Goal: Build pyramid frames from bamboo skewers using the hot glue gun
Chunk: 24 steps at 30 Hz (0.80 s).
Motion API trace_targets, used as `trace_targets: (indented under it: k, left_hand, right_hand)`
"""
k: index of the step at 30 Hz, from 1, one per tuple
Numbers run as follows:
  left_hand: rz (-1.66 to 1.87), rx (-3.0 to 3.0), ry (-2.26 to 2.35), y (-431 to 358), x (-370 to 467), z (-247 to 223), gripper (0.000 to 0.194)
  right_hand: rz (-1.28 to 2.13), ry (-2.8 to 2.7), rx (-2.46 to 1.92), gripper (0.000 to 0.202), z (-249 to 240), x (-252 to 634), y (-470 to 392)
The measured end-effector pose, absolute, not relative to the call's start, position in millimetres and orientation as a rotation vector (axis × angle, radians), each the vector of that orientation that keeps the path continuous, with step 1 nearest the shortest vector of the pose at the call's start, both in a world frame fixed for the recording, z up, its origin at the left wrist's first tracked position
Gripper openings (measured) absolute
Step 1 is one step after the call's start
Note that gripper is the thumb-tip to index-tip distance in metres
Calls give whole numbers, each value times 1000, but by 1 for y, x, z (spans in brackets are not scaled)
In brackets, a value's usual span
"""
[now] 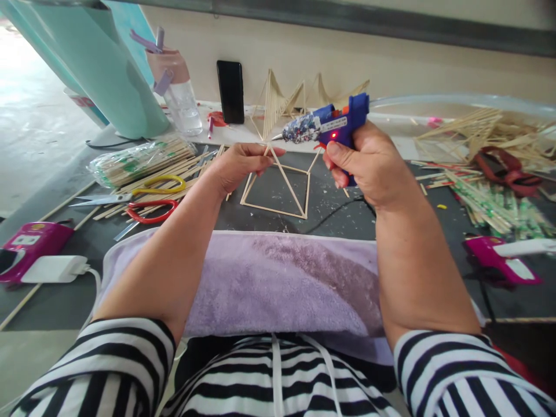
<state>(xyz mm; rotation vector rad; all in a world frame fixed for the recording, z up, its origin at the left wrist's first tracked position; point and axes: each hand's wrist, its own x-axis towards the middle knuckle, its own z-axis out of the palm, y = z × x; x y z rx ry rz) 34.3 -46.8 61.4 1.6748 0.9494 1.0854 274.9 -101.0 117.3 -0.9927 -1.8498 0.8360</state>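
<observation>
A frame of thin wooden sticks (274, 212) stands on the dark table, with a square base and slanted sticks rising from it. My left hand (243, 165) is closed on the frame's upper end, where slanted sticks meet. A blue glue gun (341, 124) with a red light is in my right hand (369, 165), its fingers wrapped round the handle. The gun's metal nozzle points left and is close to the stick joint at my left fingertips; whether it touches cannot be made out.
Scissors (158, 211) and bagged sticks (134, 165) lie left. A bottle (176, 92) and phone (231, 92) stand behind. More sticks (490, 200) and red-brown goggles (506, 171) are right. A purple cloth (269, 284) covers the near edge; a cable (332, 214) trails beneath the gun.
</observation>
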Motion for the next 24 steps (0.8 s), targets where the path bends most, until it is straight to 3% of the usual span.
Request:
trace_targets:
  k: [6, 13, 24]
  left_hand:
    - [1065, 1678, 972, -50, 38, 62, 25]
    - [1082, 1682, 977, -52, 39, 62, 21]
    - [1113, 1635, 929, -55, 40, 63, 20]
  right_hand:
    - [852, -1844, -970, 25, 118, 275, -102]
    - [775, -1873, -1023, 34, 116, 278, -101]
    - [800, -1870, -982, 29, 118, 280, -103]
